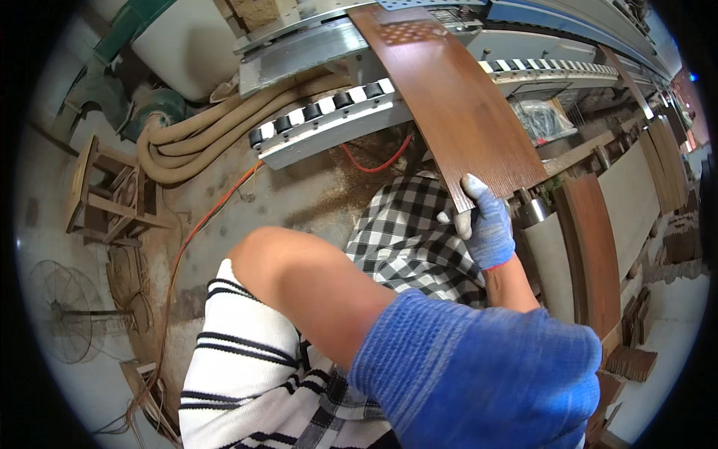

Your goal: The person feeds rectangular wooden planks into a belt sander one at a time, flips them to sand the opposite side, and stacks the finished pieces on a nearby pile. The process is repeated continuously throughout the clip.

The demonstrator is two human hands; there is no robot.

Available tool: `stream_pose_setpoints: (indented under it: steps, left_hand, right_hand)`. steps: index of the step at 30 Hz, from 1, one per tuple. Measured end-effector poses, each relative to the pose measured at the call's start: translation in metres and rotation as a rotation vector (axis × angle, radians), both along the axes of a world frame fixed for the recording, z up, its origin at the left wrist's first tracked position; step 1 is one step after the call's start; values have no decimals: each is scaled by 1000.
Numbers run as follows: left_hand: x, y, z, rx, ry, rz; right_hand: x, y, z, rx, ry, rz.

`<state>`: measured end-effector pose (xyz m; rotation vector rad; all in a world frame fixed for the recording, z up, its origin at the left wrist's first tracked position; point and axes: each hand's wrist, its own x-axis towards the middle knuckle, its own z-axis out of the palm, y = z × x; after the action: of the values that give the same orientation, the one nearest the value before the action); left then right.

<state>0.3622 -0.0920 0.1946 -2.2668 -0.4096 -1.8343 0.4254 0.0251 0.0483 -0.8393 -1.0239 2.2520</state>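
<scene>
Up front, long brown wood-grain plank (456,97) gripped at near end by blue-gloved right hand (488,228).
Running lengthwise away onto black-and-white roller conveyor (329,120); gloved left hand (486,374) close, blurred, finger state unclear; sawdusty concrete floor (314,191) below.

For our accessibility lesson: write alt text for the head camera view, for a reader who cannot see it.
A blue-gloved right hand grips the near end of a long brown wooden board lying on a roller conveyor. The gloved left hand is raised close to the camera, holding nothing visible.
</scene>
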Motion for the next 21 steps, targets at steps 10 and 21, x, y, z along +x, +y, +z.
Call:
stream_pose_setpoints:
  steps: [10,21]
  left_hand:
    - [9,-6,0,15,-63,190]
    - [-207,68,-39,-586,61,839]
  right_hand:
    - [-11,6,-2,13,64,-232]
    - [15,83,-7,26,-25,-409]
